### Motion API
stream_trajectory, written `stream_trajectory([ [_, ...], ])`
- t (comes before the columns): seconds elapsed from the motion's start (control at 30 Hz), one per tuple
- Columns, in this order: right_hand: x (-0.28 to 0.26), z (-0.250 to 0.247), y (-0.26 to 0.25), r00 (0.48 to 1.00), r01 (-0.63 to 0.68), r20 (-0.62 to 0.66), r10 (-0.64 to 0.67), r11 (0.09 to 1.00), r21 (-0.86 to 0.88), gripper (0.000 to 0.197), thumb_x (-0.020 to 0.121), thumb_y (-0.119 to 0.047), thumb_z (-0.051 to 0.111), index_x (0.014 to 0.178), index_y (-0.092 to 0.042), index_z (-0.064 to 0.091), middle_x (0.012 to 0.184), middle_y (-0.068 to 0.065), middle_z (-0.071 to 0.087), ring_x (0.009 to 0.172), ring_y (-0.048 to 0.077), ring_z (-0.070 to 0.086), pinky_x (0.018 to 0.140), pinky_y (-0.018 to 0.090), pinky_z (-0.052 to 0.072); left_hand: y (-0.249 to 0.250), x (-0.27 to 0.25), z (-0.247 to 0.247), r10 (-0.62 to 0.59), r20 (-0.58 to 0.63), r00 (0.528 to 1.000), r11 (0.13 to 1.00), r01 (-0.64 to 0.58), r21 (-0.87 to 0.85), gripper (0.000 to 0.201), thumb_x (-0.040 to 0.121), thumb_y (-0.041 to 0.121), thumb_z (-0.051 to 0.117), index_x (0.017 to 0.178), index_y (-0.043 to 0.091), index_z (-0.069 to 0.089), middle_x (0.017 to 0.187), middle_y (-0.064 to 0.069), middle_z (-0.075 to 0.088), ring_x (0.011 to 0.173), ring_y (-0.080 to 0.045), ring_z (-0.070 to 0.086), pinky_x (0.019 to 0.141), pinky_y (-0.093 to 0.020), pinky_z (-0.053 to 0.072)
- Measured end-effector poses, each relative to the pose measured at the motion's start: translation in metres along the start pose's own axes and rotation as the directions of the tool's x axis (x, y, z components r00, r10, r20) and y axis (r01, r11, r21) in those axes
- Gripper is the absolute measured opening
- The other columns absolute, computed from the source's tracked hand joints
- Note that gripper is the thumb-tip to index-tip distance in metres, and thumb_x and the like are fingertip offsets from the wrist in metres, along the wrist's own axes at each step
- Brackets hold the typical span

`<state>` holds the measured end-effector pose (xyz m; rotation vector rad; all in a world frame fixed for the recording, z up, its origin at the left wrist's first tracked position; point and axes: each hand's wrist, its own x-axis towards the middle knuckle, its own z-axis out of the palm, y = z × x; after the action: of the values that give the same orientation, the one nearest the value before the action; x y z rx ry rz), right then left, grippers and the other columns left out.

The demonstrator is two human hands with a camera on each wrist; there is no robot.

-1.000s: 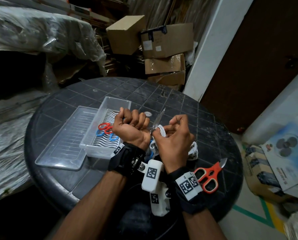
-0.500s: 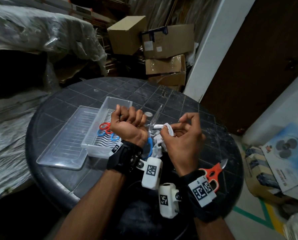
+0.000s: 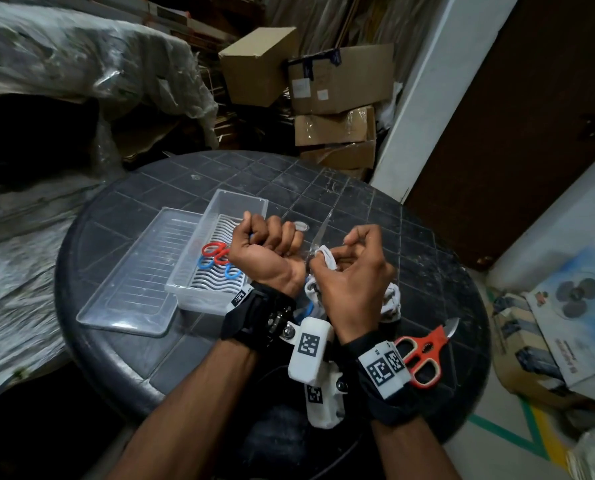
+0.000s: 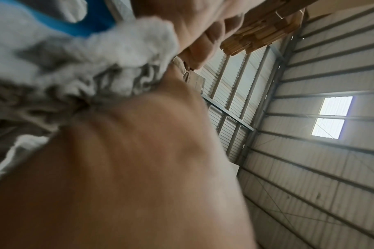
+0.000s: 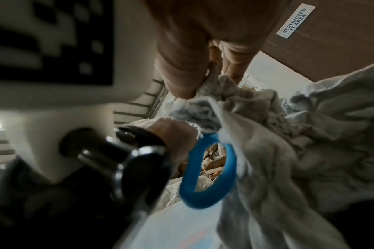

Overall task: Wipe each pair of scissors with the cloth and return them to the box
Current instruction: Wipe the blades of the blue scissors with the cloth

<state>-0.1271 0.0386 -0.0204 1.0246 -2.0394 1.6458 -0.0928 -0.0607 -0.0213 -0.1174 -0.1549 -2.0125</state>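
My left hand (image 3: 268, 240) is curled in a fist round the handles of blue-handled scissors (image 3: 320, 233), whose steel blade points up and away. A blue handle loop (image 5: 209, 175) shows in the right wrist view. My right hand (image 3: 351, 258) pinches a white cloth (image 3: 323, 256) against the base of the blade; the rest of the cloth (image 5: 288, 151) hangs below. The clear plastic box (image 3: 240, 206) stands left of my hands, with red scissors (image 3: 214, 251) and blue scissors (image 3: 216, 266) lying in it. Orange-handled scissors (image 3: 424, 351) lie on the table at the right.
The box's clear lid (image 3: 140, 271) lies flat left of the box on the round dark table (image 3: 323, 181). Cardboard boxes (image 3: 337, 84) are stacked behind the table. A fan carton (image 3: 580, 306) sits on the floor at the right.
My right hand has slid the cloth back down along the blade toward its base after lifting away half a second ago. My left hand keeps its grip on the handles.
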Motion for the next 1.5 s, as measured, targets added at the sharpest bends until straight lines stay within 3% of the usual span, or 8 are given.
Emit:
stream_trajectory([
  [0.2,0.004,-0.012,0.010,0.995,-0.055,-0.083,0.053,0.998,-0.028,0.047,0.070,0.001,0.089,0.091,-0.015,0.050,0.067,-0.006,0.065,0.061,0.005,0.066,0.053,0.018,0.053,-0.002,-0.004,0.004,0.017,0.022,1.000,0.999,-0.018,0.031,0.047,0.099,0.025,0.031,0.055,0.023,0.017,0.045,0.005,0.013,0.037,-0.010,0.010,0.038,-0.017,0.013],
  [0.3,0.011,-0.022,0.011,0.997,-0.065,-0.053,0.064,0.998,-0.021,0.046,0.072,0.000,0.087,0.095,-0.015,0.050,0.067,-0.006,0.066,0.061,0.003,0.067,0.056,0.021,0.057,-0.002,-0.002,0.004,0.042,0.035,0.999,0.998,-0.043,0.041,0.047,0.100,0.024,0.030,0.055,0.023,0.018,0.045,0.005,0.015,0.036,-0.009,0.012,0.038,-0.017,0.012],
  [0.5,0.003,-0.025,0.002,0.995,-0.046,-0.085,0.052,0.996,0.072,0.044,0.075,0.000,0.085,0.100,-0.014,0.051,0.072,-0.005,0.069,0.065,0.004,0.069,0.060,0.016,0.055,0.001,0.004,0.001,0.040,0.025,0.999,0.998,-0.042,0.042,0.045,0.099,0.026,0.031,0.056,0.024,0.018,0.044,0.007,0.017,0.040,-0.011,0.009,0.038,-0.018,0.012],
  [0.8,-0.003,-0.010,-0.004,0.998,0.043,0.038,-0.043,0.999,-0.001,0.045,0.075,-0.004,0.086,0.099,-0.016,0.049,0.072,-0.008,0.067,0.065,0.006,0.067,0.059,0.019,0.055,0.000,0.003,0.001,0.029,0.023,0.999,0.998,-0.031,0.050,0.046,0.100,0.025,0.030,0.055,0.024,0.018,0.043,0.007,0.017,0.037,-0.009,0.011,0.037,-0.017,0.015],
  [0.93,-0.005,-0.006,-0.001,0.999,0.034,0.006,-0.034,0.999,-0.015,0.046,0.073,-0.003,0.086,0.097,-0.016,0.049,0.069,-0.011,0.065,0.062,0.006,0.066,0.056,0.019,0.054,0.001,0.002,0.000,-0.005,0.004,1.000,0.999,0.005,0.040,0.045,0.098,0.026,0.032,0.055,0.024,0.017,0.046,0.005,0.012,0.039,-0.011,0.007,0.038,-0.018,0.014],
  [1.07,-0.006,-0.006,0.001,0.999,0.014,-0.030,-0.013,1.000,0.023,0.046,0.071,-0.001,0.086,0.096,-0.014,0.050,0.069,-0.008,0.066,0.061,0.005,0.067,0.056,0.018,0.054,0.000,0.001,0.000,-0.028,0.008,1.000,1.000,0.028,-0.008,0.051,0.099,0.026,0.030,0.048,0.023,0.024,0.042,0.006,0.018,0.036,-0.009,0.012,0.037,-0.017,0.017],
  [1.2,-0.007,-0.007,0.002,0.999,0.003,-0.037,0.000,0.998,0.062,0.044,0.071,0.001,0.085,0.096,-0.010,0.050,0.069,-0.008,0.067,0.061,0.006,0.067,0.057,0.015,0.052,-0.001,-0.001,0.000,-0.058,-0.004,0.998,0.998,0.058,-0.019,0.048,0.098,0.027,0.032,0.053,0.023,0.018,0.041,0.006,0.018,0.035,-0.009,0.014,0.037,-0.017,0.016],
  [1.5,0.010,-0.028,0.017,0.995,-0.045,-0.085,0.046,0.999,0.019,0.042,0.074,0.000,0.085,0.096,-0.012,0.051,0.067,-0.009,0.066,0.061,0.002,0.068,0.057,0.019,0.056,-0.003,-0.003,0.004,0.000,0.033,0.999,1.000,0.000,0.022,0.043,0.092,0.028,0.039,0.055,0.023,0.018,0.044,0.006,0.015,0.038,-0.010,0.008,0.039,-0.017,0.011],
])
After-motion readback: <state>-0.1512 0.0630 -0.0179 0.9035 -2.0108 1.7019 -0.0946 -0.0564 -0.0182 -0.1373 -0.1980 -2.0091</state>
